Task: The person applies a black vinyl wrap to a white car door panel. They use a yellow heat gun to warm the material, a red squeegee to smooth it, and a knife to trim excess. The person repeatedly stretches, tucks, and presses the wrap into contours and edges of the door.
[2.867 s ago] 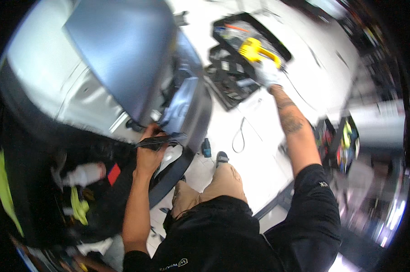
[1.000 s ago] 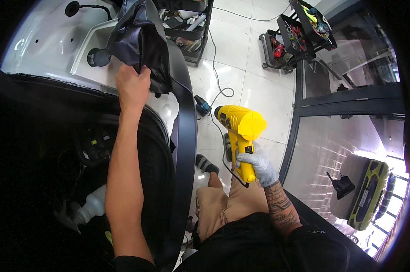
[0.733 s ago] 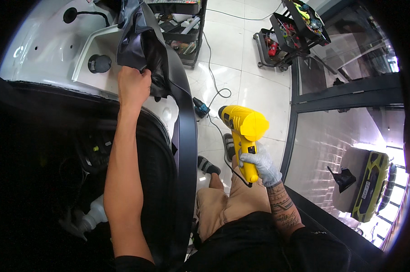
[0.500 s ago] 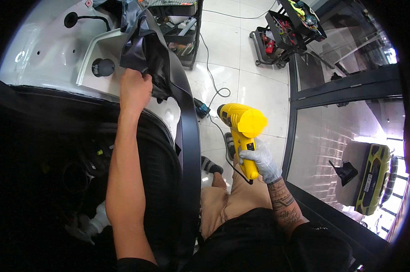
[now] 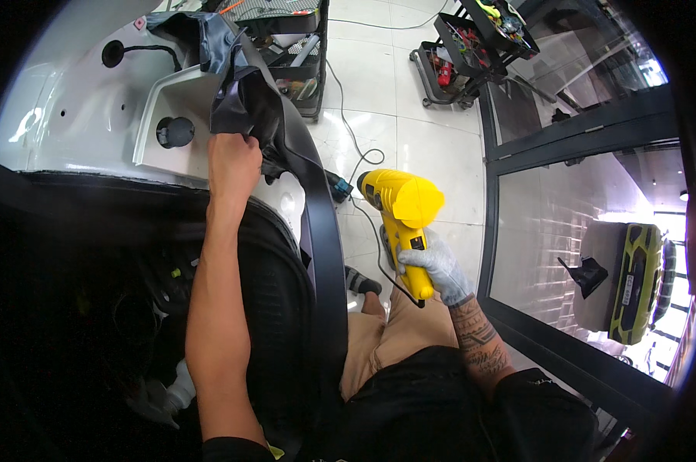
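My bare left hand (image 5: 235, 163) is closed on the loose, crumpled edge of a dark grey vinyl film (image 5: 248, 104). That film drapes over the curved outer edge of a white vehicle body (image 5: 51, 142); a smooth dark strip (image 5: 329, 269) continues along the edge toward me. In a grey glove, my right hand (image 5: 439, 268) grips the handle of a yellow heat gun (image 5: 406, 202). Its nozzle points left toward the film, some distance off it. A cord hangs from the bottom of the handle.
Left of me lies a dark open compartment (image 5: 275, 308). A black tool cart (image 5: 309, 69) stands beyond the film, another cart (image 5: 471, 54) farther right. A blue-black power tool (image 5: 336, 185) and cable (image 5: 356, 138) are by the body edge. Glass doors (image 5: 490, 192) run along the right.
The view has shifted slightly. My left hand keeps its hold on the film, and the heat gun stays in my right hand, pointing much the same way.
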A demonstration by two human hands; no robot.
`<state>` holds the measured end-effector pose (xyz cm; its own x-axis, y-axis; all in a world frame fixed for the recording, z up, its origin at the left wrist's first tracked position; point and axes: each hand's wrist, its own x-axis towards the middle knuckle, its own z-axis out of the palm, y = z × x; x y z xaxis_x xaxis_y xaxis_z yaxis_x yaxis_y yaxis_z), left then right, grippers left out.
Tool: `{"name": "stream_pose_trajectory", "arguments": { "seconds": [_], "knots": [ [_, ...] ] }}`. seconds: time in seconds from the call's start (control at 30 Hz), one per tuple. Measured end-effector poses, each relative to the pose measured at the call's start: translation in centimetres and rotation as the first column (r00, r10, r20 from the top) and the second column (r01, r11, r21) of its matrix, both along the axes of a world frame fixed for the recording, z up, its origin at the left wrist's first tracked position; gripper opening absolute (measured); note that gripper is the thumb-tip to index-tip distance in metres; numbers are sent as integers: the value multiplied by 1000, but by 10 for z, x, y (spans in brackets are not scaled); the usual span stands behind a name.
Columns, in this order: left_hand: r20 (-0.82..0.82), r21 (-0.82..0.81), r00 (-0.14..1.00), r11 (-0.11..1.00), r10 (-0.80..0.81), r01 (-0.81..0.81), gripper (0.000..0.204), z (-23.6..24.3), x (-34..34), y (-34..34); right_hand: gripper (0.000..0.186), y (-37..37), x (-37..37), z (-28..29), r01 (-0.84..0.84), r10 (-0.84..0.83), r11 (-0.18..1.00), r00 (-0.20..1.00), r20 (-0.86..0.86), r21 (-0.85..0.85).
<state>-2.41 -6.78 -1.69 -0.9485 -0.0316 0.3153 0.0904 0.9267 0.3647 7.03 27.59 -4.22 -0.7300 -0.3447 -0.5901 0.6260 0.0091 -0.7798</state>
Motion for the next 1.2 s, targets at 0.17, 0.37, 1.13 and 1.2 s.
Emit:
{"name": "stream_pose_trajectory", "arguments": {
  "seconds": [0.17, 0.37, 1.13, 1.2],
  "knots": [
    [-121, 126, 992, 992, 34, -19, 14, 7, 1, 7, 35, 0, 1, -2, 13, -13, 1000, 1000, -6, -7],
    [247, 365, 969, 927, -10, -83, 27, 38, 7, 13, 41, 3, 1, -6, -21, 21, 1000, 1000, -6, -9],
    [138, -387, 977, 899, -163, 205, 14, 4, 8, 5, 40, -13, -1, 10, -11, 11, 999, 1000, 16, -38],
    [-4, -390, 978, 901, -208, 190, 12, -1, 8, 1, 40, -13, -1, 10, -23, 23, 999, 1000, 12, -48]
  ]
}}
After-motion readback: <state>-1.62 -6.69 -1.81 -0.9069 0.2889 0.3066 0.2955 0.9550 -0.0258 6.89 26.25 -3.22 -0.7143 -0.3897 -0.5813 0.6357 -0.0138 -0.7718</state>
